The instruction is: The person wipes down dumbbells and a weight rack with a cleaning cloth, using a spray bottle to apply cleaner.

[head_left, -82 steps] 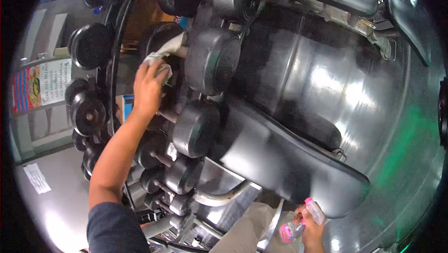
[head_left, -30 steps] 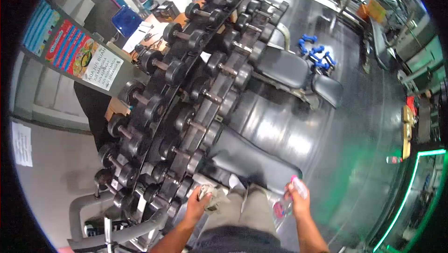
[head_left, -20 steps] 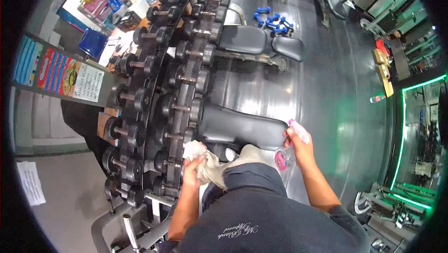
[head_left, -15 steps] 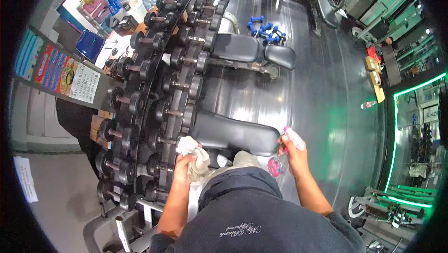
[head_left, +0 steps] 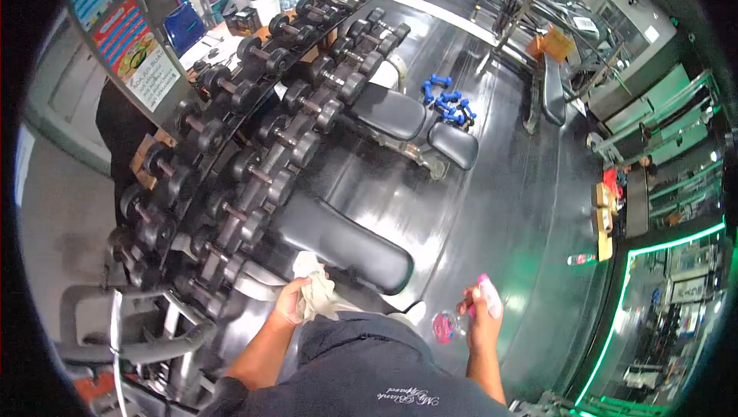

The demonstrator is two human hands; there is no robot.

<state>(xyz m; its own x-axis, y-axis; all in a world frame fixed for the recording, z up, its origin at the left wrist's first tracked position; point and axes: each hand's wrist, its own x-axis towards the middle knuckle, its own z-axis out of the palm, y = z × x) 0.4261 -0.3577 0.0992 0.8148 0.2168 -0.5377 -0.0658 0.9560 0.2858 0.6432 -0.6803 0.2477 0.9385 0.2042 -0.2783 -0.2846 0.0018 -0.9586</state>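
A crumpled cream cloth (head_left: 314,288) is gripped in my left hand (head_left: 290,302), beside the near end of a black padded bench (head_left: 346,244). My right hand (head_left: 481,322) is wrapped round a spray bottle, whose pink and white head (head_left: 489,296) sticks up above the fingers. The bottle's clear body with a pink label (head_left: 443,326) shows to the left of that hand, over the dark floor.
Dumbbells (head_left: 280,140) fill a two-tier rack on the left. Another bench (head_left: 388,112) and blue dumbbells (head_left: 447,99) lie ahead. A plastic bottle (head_left: 582,259) is on the floor at right, near a green-lit mirror (head_left: 669,309). A metal frame (head_left: 115,340) stands at lower left.
The view has turned, and the rack and benches appear tilted and shifted left. My body stands farther from the near bench. Both hands keep hold of the cloth and the spray bottle.
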